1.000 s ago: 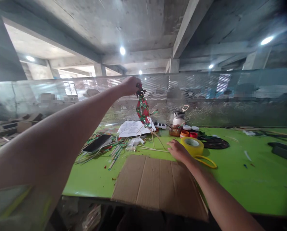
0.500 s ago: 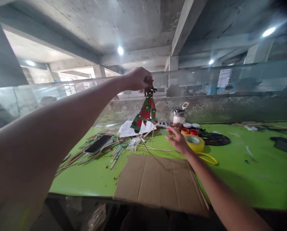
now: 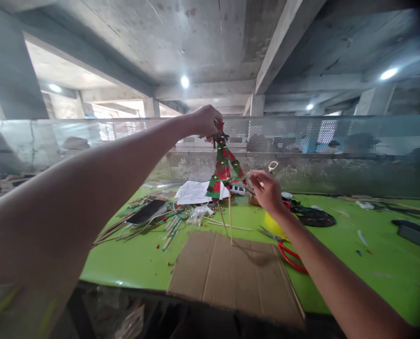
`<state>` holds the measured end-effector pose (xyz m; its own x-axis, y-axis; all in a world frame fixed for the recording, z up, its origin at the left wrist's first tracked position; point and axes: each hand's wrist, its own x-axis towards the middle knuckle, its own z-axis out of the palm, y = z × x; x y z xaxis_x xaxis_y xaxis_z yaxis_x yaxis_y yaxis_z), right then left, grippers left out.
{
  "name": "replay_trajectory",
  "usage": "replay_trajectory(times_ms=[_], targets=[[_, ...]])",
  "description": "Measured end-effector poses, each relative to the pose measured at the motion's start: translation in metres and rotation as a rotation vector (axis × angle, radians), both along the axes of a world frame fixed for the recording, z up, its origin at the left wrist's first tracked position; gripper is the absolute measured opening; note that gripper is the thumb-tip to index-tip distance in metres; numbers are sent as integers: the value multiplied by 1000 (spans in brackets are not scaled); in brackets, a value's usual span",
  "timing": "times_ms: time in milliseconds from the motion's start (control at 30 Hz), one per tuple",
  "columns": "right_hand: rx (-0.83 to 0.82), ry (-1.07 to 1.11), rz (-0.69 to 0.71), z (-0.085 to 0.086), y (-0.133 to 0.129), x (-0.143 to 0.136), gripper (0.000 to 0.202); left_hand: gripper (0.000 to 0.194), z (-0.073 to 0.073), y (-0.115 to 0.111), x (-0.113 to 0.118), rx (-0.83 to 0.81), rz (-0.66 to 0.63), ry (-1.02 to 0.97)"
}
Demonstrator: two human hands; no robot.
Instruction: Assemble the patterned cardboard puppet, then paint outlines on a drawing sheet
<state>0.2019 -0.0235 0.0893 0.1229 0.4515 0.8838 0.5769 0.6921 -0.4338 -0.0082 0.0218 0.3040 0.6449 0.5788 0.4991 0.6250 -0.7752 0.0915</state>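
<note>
My left hand [image 3: 209, 120] is raised and closed around the top of a red-and-green craft figure [image 3: 223, 172] dotted with small gold bits. The figure hangs upright and widens downward, with thin wooden sticks [image 3: 230, 216] reaching down to the brown cardboard sheet [image 3: 227, 273]. My right hand [image 3: 266, 188] has its fingers pinched together at the figure's lower right end, seemingly on one of its legs. Red-handled scissors [image 3: 290, 256] lie just left of my right forearm, with their blades apart.
On the green tabletop [image 3: 125, 263] lie a phone [image 3: 147, 212], bundled sticks [image 3: 174, 230], white paper [image 3: 188, 194] and a clear plastic bag [image 3: 200, 214]. Yellow tape [image 3: 273, 223] is partly hidden by my right arm. A dark flat coil [image 3: 313, 216] lies at right. Behind stands a perforated screen [image 3: 142, 162].
The figure has swung to the right and stands straighter, its sticks now over the cardboard. My right hand has risen to its lower right end and closed. The scissors now show by my forearm.
</note>
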Motion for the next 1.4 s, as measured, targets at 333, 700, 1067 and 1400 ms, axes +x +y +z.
replay_trajectory(times_ms=[333, 700, 1067, 1400], targets=[[-273, -405, -75, -43, -37, -21, 20, 18, 1, 14, -4, -45, 121, -86], [-331, -53, 23, -16, -26, -11, 29, 18, 19, -4, 7, -50, -82, 56], [-456, 41, 461, 69, 7, -33, 32, 24, 33, -30, -1, 35, -253, 97], [-488, 310, 634, 101, -7, -63, 24, 48, 24, -27, 6, -55, -351, -143]])
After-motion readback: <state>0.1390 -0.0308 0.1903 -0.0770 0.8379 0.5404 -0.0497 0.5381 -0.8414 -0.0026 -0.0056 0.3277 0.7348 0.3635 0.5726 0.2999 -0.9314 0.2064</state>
